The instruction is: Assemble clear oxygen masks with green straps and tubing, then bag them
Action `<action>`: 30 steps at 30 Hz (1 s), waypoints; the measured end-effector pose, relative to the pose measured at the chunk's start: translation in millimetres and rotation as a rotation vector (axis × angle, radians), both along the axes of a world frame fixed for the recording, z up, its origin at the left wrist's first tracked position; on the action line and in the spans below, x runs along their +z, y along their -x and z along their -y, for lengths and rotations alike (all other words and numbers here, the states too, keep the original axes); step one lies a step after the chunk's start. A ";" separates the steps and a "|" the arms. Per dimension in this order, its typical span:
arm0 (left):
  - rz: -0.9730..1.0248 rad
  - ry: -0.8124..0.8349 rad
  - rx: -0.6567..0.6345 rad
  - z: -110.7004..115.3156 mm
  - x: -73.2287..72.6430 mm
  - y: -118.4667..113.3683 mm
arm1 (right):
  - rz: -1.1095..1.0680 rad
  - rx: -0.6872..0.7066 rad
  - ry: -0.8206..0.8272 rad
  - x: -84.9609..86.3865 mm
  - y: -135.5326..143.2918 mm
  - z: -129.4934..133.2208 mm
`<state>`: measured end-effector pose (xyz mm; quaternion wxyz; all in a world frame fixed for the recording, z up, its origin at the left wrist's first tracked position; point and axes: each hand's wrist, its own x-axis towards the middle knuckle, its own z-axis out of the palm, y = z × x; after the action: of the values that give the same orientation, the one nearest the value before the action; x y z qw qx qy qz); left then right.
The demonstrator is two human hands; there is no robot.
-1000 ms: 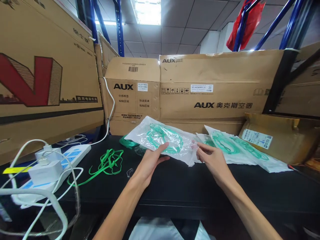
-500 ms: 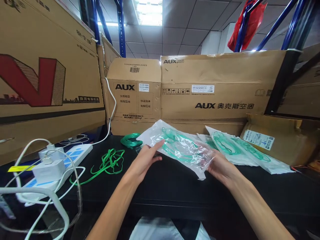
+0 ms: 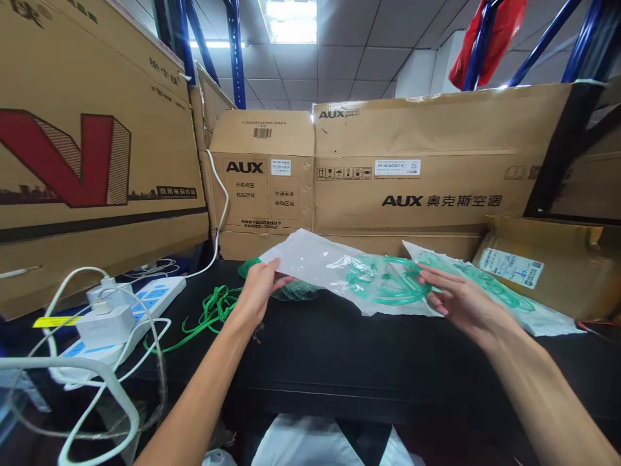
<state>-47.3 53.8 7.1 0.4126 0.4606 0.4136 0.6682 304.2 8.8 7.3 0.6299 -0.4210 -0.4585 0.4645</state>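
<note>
My left hand (image 3: 259,288) pinches the left end of a clear and white plastic bag (image 3: 315,259) held above the black table. At the bag's right end lies a coil of green tubing (image 3: 385,281). My right hand (image 3: 458,298) has its fingers closed on the right side of that coil; whether the tubing there is inside or outside the plastic is hard to tell. Behind my right hand rest other bags of green tubing (image 3: 509,298). Near my left hand is a tangle of green strap (image 3: 213,310), and a green coil (image 3: 247,266) is partly hidden behind the hand.
A white power strip (image 3: 162,291) with chargers and looping cables stands on the left. Large cardboard boxes (image 3: 436,139) wall the back and left. An open carton (image 3: 548,272) with a label stands at the right on the black table (image 3: 339,362).
The bag has been stretched out flatter, and the tubing now sits at its right end. My right hand has moved right and up, onto the coil; my left hand has moved left onto the bag's end.
</note>
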 end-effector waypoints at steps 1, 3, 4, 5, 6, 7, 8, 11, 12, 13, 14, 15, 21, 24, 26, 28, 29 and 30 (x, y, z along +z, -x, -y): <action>-0.016 -0.009 0.038 -8.5 2.6 2.9 | -0.009 -0.033 -0.020 2.1 -7.1 1.2; -0.073 -0.028 0.099 -26.3 7.8 8.6 | -0.031 -0.097 -0.067 6.7 -19.0 4.6; -0.116 -0.032 0.121 -34.8 10.0 11.4 | -0.043 -0.123 -0.088 9.0 -23.9 6.5; -0.171 -0.030 0.142 -42.3 11.6 14.0 | -0.054 -0.146 -0.106 11.3 -28.3 8.5; -0.237 -0.023 0.165 -48.7 12.5 16.4 | -0.062 -0.164 -0.120 13.4 -32.2 10.4; -0.314 -0.012 0.195 -53.5 12.8 18.5 | -0.069 -0.181 -0.131 15.3 -35.5 12.1; -0.400 -0.003 0.231 -56.8 12.5 20.0 | -0.077 -0.193 -0.139 17.0 -38.3 13.6; -0.682 -0.023 0.323 -59.1 10.3 19.0 | -0.088 -0.211 -0.155 20.7 -42.1 17.4; -0.776 -0.043 0.323 -59.0 9.9 16.3 | -0.089 -0.214 -0.161 21.6 -41.7 18.6; -0.870 -0.065 0.301 -59.2 10.1 12.1 | -0.091 -0.215 -0.167 22.4 -40.6 19.7; -0.963 -0.084 0.257 -60.4 10.9 6.7 | -0.092 -0.210 -0.172 23.2 -39.0 20.7; -1.053 -0.096 0.198 -62.8 12.4 0.1 | -0.092 -0.202 -0.178 23.8 -37.0 21.6; -1.472 0.033 -0.130 -93.4 27.4 -46.7 | -0.039 -0.163 -0.195 26.2 -25.3 26.6; -1.598 0.159 -0.213 -103.5 31.8 -61.6 | 0.017 -0.113 -0.189 27.8 -18.7 30.9; -1.657 0.230 -0.251 -106.9 32.7 -66.9 | 0.064 -0.072 -0.170 29.0 -13.2 33.7; -1.698 0.291 -0.271 -110.4 32.4 -70.3 | 0.111 -0.026 -0.148 29.6 -7.7 35.7; -1.712 0.318 -0.273 -112.7 31.9 -71.7 | 0.132 -0.001 -0.136 29.5 -5.2 36.2; -1.723 0.342 -0.271 -115.4 31.2 -73.0 | 0.148 0.028 -0.120 29.0 -2.7 36.4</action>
<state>25.7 169.2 38.3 0.0968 0.7805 0.6166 -0.0358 306.9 -27.6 36.4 0.6117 -0.4093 -0.5366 0.4127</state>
